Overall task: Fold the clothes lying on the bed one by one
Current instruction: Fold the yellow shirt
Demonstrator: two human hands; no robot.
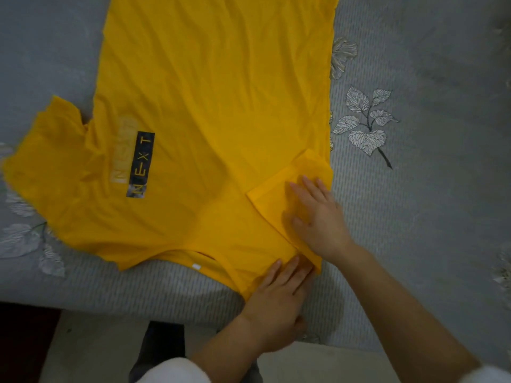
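If either palm slides, the folded-in sleeve [304, 167] could drag crooked or spring open, since the fabric looks thin. The yellow T-shirt [207, 106] lies spread on the bed [414, 217], collar at the near edge. The right hand [318, 217] is flat, fingers straight, pressing the sleeve. The left hand [276, 294] is flat, fingers extended on the shoulder edge. Neither hand grips anything.

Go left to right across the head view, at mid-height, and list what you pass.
spread-out sleeve → NEXT print → right hand → leaf print
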